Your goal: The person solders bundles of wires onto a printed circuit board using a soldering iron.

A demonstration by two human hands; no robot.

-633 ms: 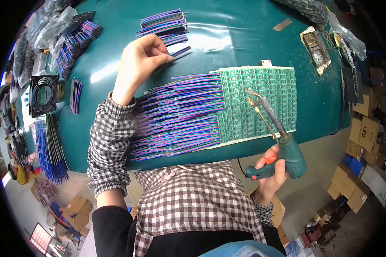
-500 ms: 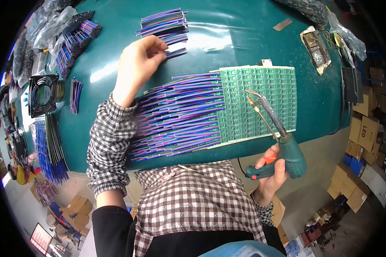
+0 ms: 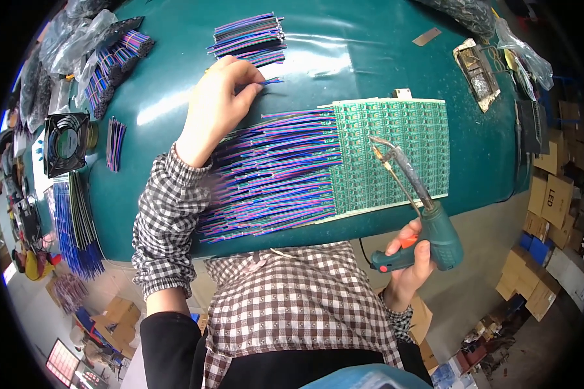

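My left hand (image 3: 226, 97) pinches a thin multicoloured ribbon wire (image 3: 273, 81) by its left part, in front of a stack of similar wires (image 3: 248, 34). In my right hand (image 3: 411, 262) is a green soldering gun (image 3: 442, 240), a red trigger under the forefinger. Its bent metal tip and the thin tube beside it hang over a green circuit board panel (image 3: 402, 155). Along the panel's left side lie many blue, purple and black wires (image 3: 272, 168) in a row, their right ends on the board. My left sleeve covers some of their left ends.
A black fan (image 3: 66, 145) stands at the table's left, beside a small wire bundle (image 3: 115, 144) and a hanging wire bunch (image 3: 78, 227). Bundled wires (image 3: 110, 71) and plastic bags occupy the far left. A worn metal tray (image 3: 477, 75) and a flat metal plate (image 3: 427, 36) lie far right.
My left hand has moved slightly right and nearer, and the wire between its fingers has shifted with it. The soldering gun in my right hand has barely moved.
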